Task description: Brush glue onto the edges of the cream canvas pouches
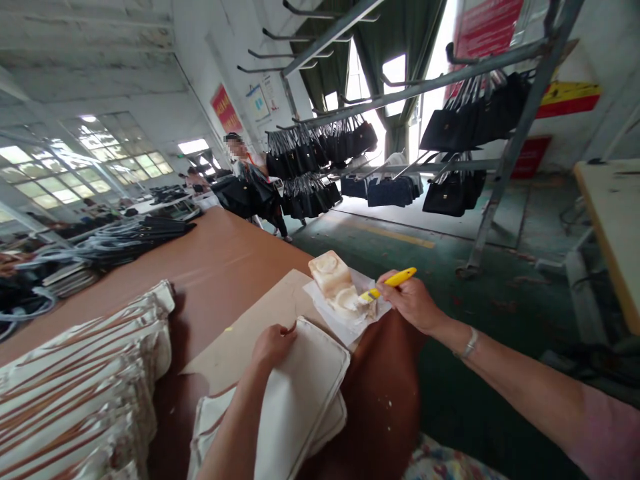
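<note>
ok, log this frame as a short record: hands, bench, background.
left hand: holding a pale panel at its edge
right hand: gripping a yellow-handled brush
brush tip: at the whitish container
under container: white sheet
bench left: row of pale pieces with brown straps
background: metal rack, dark bags hanging

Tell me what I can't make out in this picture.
In the head view:
Cream piece: underside turned away; lower end cut off by the bottom edge.
Yellow brush: bristle tips blend into the white paste.
Cream stack: cut off by the left and bottom edges.
Red wall poster: lettering too small and blurred.
</note>
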`<state>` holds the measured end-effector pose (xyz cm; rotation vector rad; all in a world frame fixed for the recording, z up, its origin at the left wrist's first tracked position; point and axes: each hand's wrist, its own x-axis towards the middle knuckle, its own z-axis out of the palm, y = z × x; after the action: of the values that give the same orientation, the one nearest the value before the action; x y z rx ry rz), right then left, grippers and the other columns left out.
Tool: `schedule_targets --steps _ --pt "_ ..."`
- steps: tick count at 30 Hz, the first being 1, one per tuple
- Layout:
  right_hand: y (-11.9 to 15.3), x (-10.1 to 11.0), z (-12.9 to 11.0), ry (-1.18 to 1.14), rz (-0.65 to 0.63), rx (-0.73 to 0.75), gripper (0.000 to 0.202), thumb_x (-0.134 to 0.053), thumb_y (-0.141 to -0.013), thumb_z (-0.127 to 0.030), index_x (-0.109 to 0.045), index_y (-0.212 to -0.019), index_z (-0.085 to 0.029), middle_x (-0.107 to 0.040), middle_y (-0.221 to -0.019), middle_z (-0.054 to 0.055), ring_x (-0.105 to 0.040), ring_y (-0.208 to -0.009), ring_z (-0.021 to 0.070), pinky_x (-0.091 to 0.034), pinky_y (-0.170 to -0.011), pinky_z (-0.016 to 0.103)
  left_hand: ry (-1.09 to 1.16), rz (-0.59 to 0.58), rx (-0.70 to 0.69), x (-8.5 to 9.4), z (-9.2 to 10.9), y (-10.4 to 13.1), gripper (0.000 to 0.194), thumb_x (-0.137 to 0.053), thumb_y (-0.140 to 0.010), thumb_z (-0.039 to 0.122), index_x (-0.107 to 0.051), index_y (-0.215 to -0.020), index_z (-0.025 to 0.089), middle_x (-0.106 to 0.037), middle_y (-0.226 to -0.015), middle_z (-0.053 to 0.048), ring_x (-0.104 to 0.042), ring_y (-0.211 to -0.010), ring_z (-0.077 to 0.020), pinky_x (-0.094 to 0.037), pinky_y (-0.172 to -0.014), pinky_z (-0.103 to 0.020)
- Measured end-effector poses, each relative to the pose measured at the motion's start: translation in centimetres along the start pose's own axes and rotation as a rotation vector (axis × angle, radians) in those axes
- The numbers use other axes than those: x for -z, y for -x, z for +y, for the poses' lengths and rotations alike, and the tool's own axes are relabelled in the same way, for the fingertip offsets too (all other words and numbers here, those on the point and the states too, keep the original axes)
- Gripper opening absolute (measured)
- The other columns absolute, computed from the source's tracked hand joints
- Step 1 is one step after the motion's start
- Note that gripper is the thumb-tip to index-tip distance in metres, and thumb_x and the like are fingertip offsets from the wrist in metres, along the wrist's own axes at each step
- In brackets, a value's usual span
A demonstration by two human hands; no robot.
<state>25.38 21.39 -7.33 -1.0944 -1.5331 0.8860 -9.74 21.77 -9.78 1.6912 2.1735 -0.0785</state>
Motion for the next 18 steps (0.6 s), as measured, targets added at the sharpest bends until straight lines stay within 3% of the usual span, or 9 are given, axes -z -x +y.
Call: schedule_targets --steps 3,7,10,13,18 --pt "-2.9 -2.2 1.7 0.147 -0.118 0.113 0.022 -0.054 -0.089 -0.036 -0.065 -0.086 -0.018 -0.065 -0.081 0.003 -0.059 -0.071 0.0163 -0.046 -0.067 0.026 0.021 0.021 -0.04 1.3 0.3 1.2 0.025 -0.057 -0.087 0.039 -0.072 -0.094 0.02 -0.074 -0.091 -0.005 -0.067 -0.083 -0.0192 -0.046 -0.069 -0.027" --pt "-4.4 -3.7 3.2 0.194 -0.183 0.136 0.018 -0.057 -0.086 -0.033 -0.068 -0.082 -0.018 -0.067 -0.081 0.002 -0.062 -0.072 0.0173 -0.046 -0.069 0.026 -0.015 0.141 -0.077 3.4 1.5 4.8 0.026 -0.051 -0.088 0.039 -0.071 -0.092 0.024 -0.074 -0.09 -0.005 -0.066 -0.084 -0.0218 -0.038 -0.062 -0.027" --pt "-4.2 -3.3 3.4 0.211 -0.182 0.17 0.018 -0.055 -0.089 -0.032 -0.068 -0.087 -0.019 -0.068 -0.087 0.003 -0.063 -0.076 0.0171 -0.046 -0.072 0.027 -0.093 0.239 -0.124 4.9 2.9 8.3 0.024 -0.049 -0.088 0.038 -0.068 -0.084 0.024 -0.071 -0.09 -0.007 -0.062 -0.091 -0.0253 -0.032 -0.063 -0.029" --pt "-3.1 -2.2 2.9 0.222 -0.22 0.228 0.016 -0.056 -0.089 -0.03 -0.068 -0.089 -0.019 -0.068 -0.09 0.004 -0.063 -0.081 0.0181 -0.046 -0.076 0.028 -0.112 0.29 -0.119 5.7 4.0 11.2 0.021 -0.048 -0.088 0.037 -0.065 -0.083 0.025 -0.07 -0.088 -0.005 -0.062 -0.083 -0.0239 -0.028 -0.059 -0.029" --pt "-0.3 -0.3 1.4 0.235 -0.396 0.371 0.014 -0.057 -0.09 -0.028 -0.069 -0.091 -0.021 -0.066 -0.086 0.005 -0.062 -0.08 0.0185 -0.046 -0.075 0.029 0.304 0.259 -0.128 5.4 3.8 13.6 0.021 -0.051 -0.086 0.038 -0.065 -0.082 0.022 -0.067 -0.071 -0.001 -0.059 -0.068 -0.0187 -0.035 -0.06 -0.027"
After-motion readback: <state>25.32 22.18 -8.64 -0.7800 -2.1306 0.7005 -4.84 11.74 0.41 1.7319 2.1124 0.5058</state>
